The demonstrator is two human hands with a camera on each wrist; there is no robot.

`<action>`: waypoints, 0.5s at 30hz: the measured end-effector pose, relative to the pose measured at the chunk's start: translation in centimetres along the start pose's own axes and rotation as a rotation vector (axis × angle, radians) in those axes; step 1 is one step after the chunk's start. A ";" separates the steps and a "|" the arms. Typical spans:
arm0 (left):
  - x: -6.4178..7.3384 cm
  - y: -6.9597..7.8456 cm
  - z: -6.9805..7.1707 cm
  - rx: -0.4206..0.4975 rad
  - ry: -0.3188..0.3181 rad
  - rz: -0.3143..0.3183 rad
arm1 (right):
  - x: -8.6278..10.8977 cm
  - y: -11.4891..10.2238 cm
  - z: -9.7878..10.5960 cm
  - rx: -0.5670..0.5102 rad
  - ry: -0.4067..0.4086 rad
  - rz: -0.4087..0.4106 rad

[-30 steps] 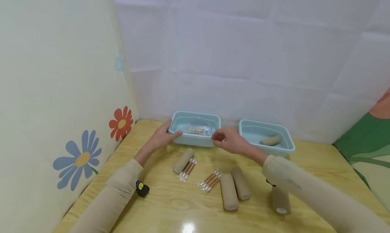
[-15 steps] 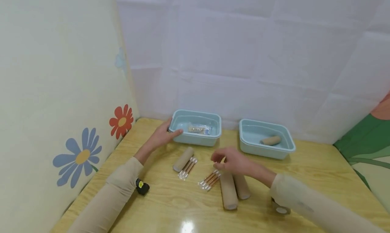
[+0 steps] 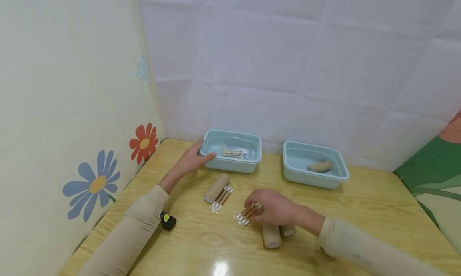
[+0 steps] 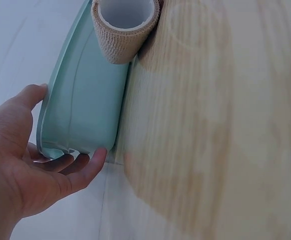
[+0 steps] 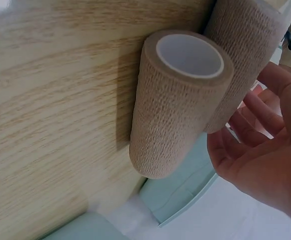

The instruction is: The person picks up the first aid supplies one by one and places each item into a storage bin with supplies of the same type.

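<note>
At the near edge, in front of the gripped tub [image 3: 234, 166] and off to its right, two tan rolls [image 3: 271, 236] lie side by side, partly hidden by the right hand [image 3: 273, 207]. Its fingers bend about a packet of brown-stemmed swabs [image 3: 245, 215], also in front of the tub; I can't tell whether they pinch it. Closer to the tub lie another roll [image 3: 217, 188] and a second swab packet [image 3: 221, 199]. The left hand [image 3: 190, 160] holds the tub's left end, thumb at the rim, fingers curled round; inside sits a clear packet [image 3: 235, 153]. To its right, another tub [image 3: 311, 180] contains one roll.
</note>
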State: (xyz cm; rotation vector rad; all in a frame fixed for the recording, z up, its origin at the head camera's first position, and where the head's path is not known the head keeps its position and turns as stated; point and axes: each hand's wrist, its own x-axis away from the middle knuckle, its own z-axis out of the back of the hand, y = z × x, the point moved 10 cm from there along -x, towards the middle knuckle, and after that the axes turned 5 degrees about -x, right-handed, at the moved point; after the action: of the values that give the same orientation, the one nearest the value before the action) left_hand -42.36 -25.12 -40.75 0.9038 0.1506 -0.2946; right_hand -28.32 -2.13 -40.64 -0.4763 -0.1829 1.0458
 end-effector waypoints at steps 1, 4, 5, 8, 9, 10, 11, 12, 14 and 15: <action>0.0 0.0 0.0 -0.003 0.000 -0.001 | 0.0 0.0 -0.2 0.002 -0.006 -0.001; -0.1 -0.1 0.0 0.001 0.000 -0.002 | 0.1 -0.1 -0.7 0.017 -0.024 -0.012; -0.1 -0.1 0.0 -0.001 0.000 -0.003 | 0.2 -0.1 -0.8 0.024 -0.029 -0.013; 0.0 -0.1 0.0 -0.005 0.000 0.001 | 0.3 -0.1 -1.2 0.072 -0.034 -0.027; 0.0 -0.1 0.0 -0.008 -0.001 0.001 | 0.4 -0.1 -1.3 0.090 -0.031 -0.031; 0.0 -0.1 0.0 -0.009 -0.001 0.002 | 0.4 -0.2 -1.3 0.107 -0.028 -0.033; 0.0 0.0 0.1 -0.011 0.000 -0.001 | 0.4 -0.2 -1.4 0.119 -0.025 -0.033; 0.0 0.0 0.0 -0.009 0.000 -0.005 | 0.4 -0.2 -1.4 0.131 -0.022 -0.032; 0.0 0.1 0.0 -0.002 0.000 -0.013 | 0.3 -0.3 -1.4 0.145 -0.017 -0.024; 0.0 0.1 0.0 0.003 0.000 -0.014 | 0.3 -0.3 -1.4 0.145 -0.015 -0.017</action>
State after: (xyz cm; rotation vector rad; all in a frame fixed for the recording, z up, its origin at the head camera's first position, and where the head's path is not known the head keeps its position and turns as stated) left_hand -42.33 -25.05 -40.61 0.9064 0.1563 -0.3078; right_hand -27.38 -2.44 -41.77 -0.3352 -0.1232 1.0379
